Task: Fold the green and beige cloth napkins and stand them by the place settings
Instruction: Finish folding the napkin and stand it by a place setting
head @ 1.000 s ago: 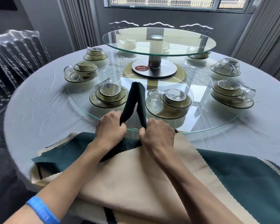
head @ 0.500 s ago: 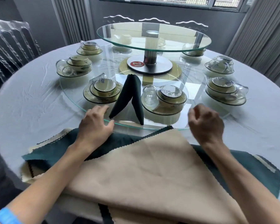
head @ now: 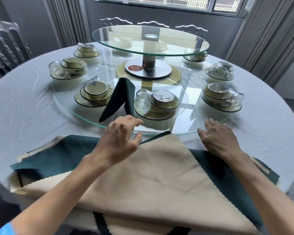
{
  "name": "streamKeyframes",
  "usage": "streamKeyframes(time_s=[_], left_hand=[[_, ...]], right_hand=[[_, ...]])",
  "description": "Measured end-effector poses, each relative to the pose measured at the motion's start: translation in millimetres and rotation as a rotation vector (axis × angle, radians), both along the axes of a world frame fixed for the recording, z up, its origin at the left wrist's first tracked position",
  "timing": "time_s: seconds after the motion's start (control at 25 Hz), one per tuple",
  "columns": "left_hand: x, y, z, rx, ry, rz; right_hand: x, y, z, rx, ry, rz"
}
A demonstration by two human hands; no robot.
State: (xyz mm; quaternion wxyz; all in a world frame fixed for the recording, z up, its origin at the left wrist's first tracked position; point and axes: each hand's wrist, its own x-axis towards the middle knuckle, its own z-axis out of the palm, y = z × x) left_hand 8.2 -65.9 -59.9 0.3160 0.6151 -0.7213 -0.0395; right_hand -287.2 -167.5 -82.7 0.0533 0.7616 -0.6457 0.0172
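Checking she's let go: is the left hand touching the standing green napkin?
Apart. The head view shows the left hand open below the folded green napkin, with clear glass turntable between them.

A big round table with a pale grey cloth (head: 24, 106) holds a wide round glass turntable (head: 78, 114). Flat green and beige napkins (head: 159, 175) lie stacked at its near edge, maybe five or six.

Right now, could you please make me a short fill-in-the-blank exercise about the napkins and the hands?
1. The folded napkin standing on the glass turntable is ___ in colour.
2. The top flat napkin of the pile is ___.
3. The left hand holds ___.
4. The red disc shows number ___.

Answers: green; beige; nothing; 21
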Motion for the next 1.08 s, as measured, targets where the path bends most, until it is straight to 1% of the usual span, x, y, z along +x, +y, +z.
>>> streamKeyframes(time_s=[0.2,0.32,0.4,0.48,0.6,0.68,0.76,0.92,1.0,1.08], left_hand=[[-25,-14,1,0.142,-0.109,-0.175],[-34,-26,1,0.239,-0.190,-0.208],[-36,-32,-1,0.304,-0.196,-0.200],[-33,-33,-6,0.349,-0.196,-0.180],[-22,-28,-20,0.356,-0.327,-0.047],[-10,-23,-28,0.388,-0.380,0.050],[6,-19,-31,0.410,-0.340,0.104],[39,-13,-29,0.414,-0.228,0.148],[51,-10,-28,0.423,-0.208,0.161],[61,-10,-27,0.421,-0.194,0.174]], right_hand=[[28,28,-2,-0.033,-0.010,0.089],[46,46,2,-0.023,-0.025,0.186],[55,53,4,0.008,-0.098,0.273],[65,53,4,0.073,-0.224,0.375],[80,54,0,0.209,-0.401,0.522],[86,59,-7,0.204,-0.468,0.583],[86,65,-12,0.121,-0.503,0.573],[74,72,-11,0.020,-0.665,0.508],[68,74,-8,-0.028,-0.684,0.441],[63,74,-4,-0.059,-0.653,0.322]])
